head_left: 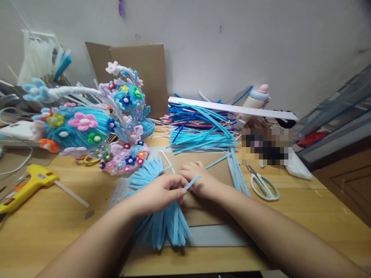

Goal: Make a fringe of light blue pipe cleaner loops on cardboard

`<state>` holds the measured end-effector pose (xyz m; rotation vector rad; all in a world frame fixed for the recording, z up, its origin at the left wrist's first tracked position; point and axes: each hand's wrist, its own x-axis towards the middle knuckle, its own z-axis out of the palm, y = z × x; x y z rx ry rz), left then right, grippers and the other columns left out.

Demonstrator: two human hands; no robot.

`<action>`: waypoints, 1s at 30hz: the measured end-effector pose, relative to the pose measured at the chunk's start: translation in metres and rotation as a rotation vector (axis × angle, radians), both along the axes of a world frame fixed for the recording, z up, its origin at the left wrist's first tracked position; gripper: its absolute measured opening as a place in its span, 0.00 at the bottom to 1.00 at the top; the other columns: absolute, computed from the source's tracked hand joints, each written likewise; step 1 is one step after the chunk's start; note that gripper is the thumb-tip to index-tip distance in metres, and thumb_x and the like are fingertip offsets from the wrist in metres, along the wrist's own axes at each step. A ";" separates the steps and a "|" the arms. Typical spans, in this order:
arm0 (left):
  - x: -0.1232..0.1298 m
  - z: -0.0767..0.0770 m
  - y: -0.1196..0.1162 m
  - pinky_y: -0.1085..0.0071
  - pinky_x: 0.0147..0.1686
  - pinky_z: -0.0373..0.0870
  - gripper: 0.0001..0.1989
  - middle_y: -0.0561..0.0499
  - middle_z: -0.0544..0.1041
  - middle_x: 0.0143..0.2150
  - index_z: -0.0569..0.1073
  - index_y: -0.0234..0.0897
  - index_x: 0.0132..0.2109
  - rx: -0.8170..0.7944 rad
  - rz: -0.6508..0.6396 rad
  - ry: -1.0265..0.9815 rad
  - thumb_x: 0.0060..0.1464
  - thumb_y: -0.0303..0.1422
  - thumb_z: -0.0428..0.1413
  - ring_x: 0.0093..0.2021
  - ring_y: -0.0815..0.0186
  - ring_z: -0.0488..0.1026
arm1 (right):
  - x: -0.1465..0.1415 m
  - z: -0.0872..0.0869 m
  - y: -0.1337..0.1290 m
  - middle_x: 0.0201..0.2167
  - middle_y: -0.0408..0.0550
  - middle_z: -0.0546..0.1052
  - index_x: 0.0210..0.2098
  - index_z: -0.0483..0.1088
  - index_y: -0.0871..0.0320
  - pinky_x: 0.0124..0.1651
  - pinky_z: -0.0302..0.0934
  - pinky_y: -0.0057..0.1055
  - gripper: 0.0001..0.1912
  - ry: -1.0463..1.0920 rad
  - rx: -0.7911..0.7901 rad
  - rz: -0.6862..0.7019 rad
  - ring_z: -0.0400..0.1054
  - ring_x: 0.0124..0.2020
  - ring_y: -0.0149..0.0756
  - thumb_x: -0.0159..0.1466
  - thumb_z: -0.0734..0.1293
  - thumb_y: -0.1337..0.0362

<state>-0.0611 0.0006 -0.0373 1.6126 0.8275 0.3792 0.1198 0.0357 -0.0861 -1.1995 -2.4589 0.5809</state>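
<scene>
My left hand [171, 189] pinches a light blue pipe cleaner [193, 181], whose free end points up and right. Beneath that hand spreads a fringed bundle of light blue pipe cleaners [165, 226], fanning out toward me and to the upper left. Close against it, my right hand [197, 178] has its fingers curled, the tips partly hidden. Another light blue strand [217, 161] comes out from behind the right hand, which appears closed on it. Brown cardboard [211, 210] lies under both hands. A white pipe cleaner [167, 161] rests just beyond them.
Piled pipe cleaners [203, 139] lie at the back under a white strip [232, 108]. Scissors [264, 186] and loose blue strands [238, 173] are at right. Left stand a yellow glue gun [31, 185] and two flower-covered ornaments [75, 127]. A bottle [256, 100] stands behind.
</scene>
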 end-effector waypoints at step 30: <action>0.002 -0.010 0.007 0.65 0.44 0.64 0.07 0.49 0.73 0.39 0.73 0.38 0.40 0.790 0.272 0.224 0.52 0.29 0.54 0.42 0.62 0.69 | 0.039 0.018 -0.042 0.21 0.39 0.67 0.33 0.67 0.59 0.22 0.49 0.24 0.10 0.590 -0.858 -0.261 0.54 0.18 0.23 0.60 0.63 0.58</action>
